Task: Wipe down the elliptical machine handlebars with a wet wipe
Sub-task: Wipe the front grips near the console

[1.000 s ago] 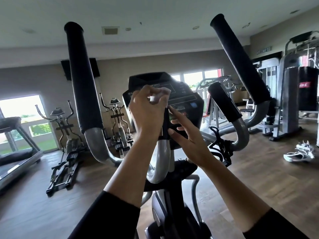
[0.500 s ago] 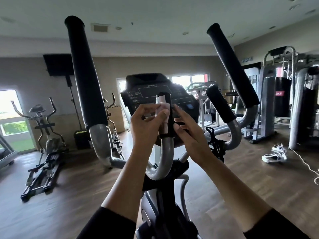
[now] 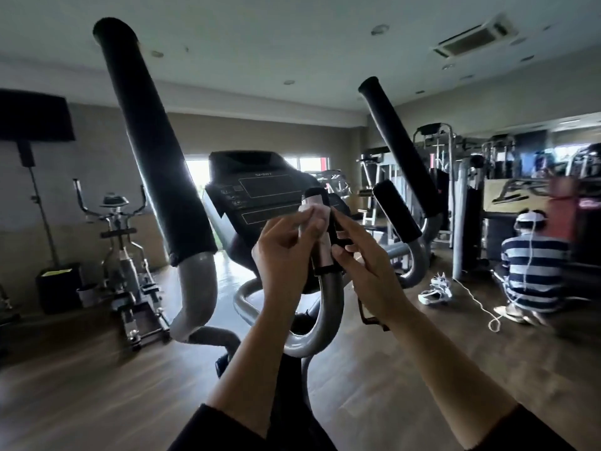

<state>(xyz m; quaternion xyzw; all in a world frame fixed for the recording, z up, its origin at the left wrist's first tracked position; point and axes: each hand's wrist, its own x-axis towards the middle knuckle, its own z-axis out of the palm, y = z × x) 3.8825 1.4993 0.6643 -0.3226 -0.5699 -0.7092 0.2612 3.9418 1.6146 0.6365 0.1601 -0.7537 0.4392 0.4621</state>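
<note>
- Head view: the left hand (image 3: 286, 255) pinches a pale wet wipe (image 3: 310, 213) between thumb and fingertips, pressing it on the upper part of the short inner grip (image 3: 321, 255) just below its black cap
- the right hand (image 3: 369, 275) meets the same grip from the other side; its fingers (image 3: 344, 227) are nearly straight and together, tips and thumb touching the grip's right edge, not wrapped round it
- the grip stands upright on a curved silver tube (image 3: 325, 320), in front of the dark console (image 3: 260, 193)
- two long black handlebars rise at a slant, one at left (image 3: 153, 141), one at right (image 3: 400, 151); a second short grip (image 3: 396, 213) sits between the console and the right bar
- further off: another elliptical (image 3: 123, 255) at left; white shoes (image 3: 437, 288) on the wood floor; a person in a striped shirt (image 3: 530, 271) sitting low, back turned
</note>
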